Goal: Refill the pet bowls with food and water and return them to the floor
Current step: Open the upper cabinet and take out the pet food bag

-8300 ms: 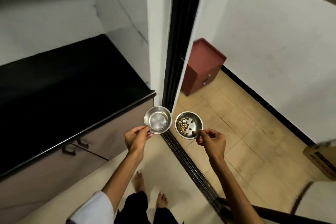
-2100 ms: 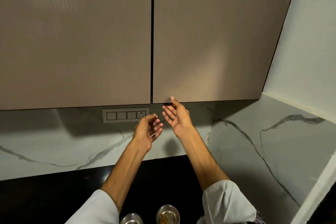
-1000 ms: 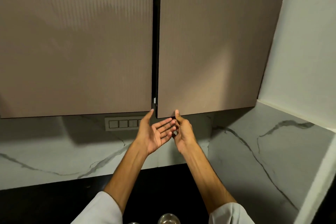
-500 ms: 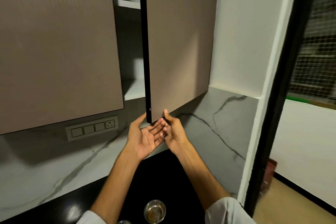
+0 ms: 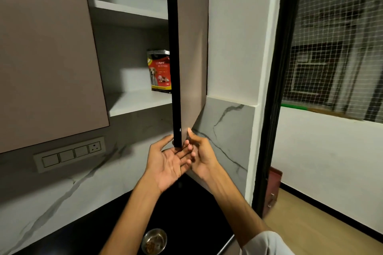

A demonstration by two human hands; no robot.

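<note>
From the head camera, the likeliest trouble is the tall beige cabinet door with its black edge (image 5: pixel 191 51). It stands swung out edge-on toward the person, and both hands sit right at its lower corner. If it swings back, or is pushed on too fast, fingers could be pinched or the corner could knock a knuckle. A second risk lies below: the small round steel bowl holding a little brown kibble (image 5: pixel 154 241) stands on the black countertop (image 5: pixel 62 240) near the bottom of the view, close under the forearms. A dropped elbow or a bag pulled carelessly from the shelf could tip it and scatter the food. Only this one bowl shows; a second bowl cannot be seen.

The red dog-food bag with a dog printed on it (image 5: pixel 160 70) stands upright on the white lower shelf (image 5: pixel 136 101) of the open cabinet, far and to the left of the door edge, partly hidden by it. Reaching it means going around that edge.

The left hand (image 5: pixel 167 163) is spread, palm up, thumb touching the inner side of the door's bottom corner; it grasps nothing. The right hand (image 5: pixel 200 154) is loosely open too, thumb and fingertips resting against the door's outer face and lower edge, steering it rather than clamping it.
</note>
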